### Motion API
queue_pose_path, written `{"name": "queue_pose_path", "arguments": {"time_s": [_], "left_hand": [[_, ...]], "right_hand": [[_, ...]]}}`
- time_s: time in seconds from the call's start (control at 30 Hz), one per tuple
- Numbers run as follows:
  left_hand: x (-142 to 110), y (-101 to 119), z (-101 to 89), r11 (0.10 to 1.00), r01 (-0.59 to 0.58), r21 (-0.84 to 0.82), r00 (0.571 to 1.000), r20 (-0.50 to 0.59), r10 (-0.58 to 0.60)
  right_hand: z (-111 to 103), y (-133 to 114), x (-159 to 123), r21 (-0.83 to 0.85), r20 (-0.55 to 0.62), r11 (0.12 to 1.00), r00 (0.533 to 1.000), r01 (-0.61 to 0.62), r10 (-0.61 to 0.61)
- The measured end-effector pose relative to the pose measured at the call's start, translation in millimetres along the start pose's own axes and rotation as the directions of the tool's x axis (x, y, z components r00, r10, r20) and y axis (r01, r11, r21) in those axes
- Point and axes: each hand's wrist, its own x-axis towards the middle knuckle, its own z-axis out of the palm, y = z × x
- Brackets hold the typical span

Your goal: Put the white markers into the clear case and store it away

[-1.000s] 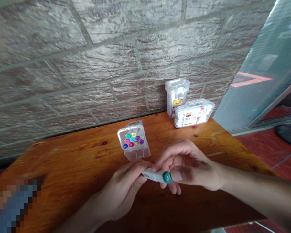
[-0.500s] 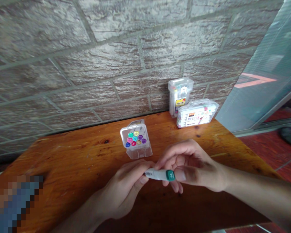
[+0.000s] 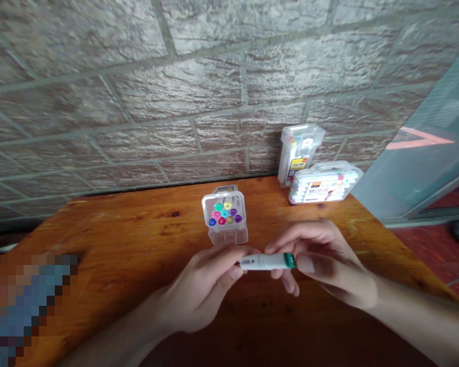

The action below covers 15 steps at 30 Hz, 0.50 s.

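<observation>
A white marker [image 3: 268,262] with a green end [image 3: 290,260] lies nearly level between my two hands above the table. My left hand [image 3: 202,285] pinches its left end between thumb and fingers, hiding that tip. At the other end, the thumb of my right hand [image 3: 325,260] rests against the green end. The fingers of that hand curl behind and beneath the barrel. Just beyond my hands, an open clear plastic case [image 3: 228,236] holds several markers with colourful round ends [image 3: 225,214] facing me.
Two more clear marker cases stand at the back right: a tall one [image 3: 299,153] by the wall and a wide, handled one [image 3: 325,184] in front. A stone-block wall [image 3: 137,148] borders the wooden table [image 3: 145,224]. A blurred-out patch [image 3: 26,306] covers the left side.
The marker has turned more level, so its green end's face no longer points at me. More of its barrel shows. The camera has shifted, moving the cases rightward in view.
</observation>
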Motion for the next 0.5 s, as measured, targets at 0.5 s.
{"name": "queue_pose_path", "arguments": {"time_s": [0.5], "left_hand": [[-3,-5,0.5,0.995,0.018,0.102,0.999,-0.040,-0.014]], "right_hand": [[12,4,8,-0.262,-0.069,0.942,0.970,0.209,-0.235]]}}
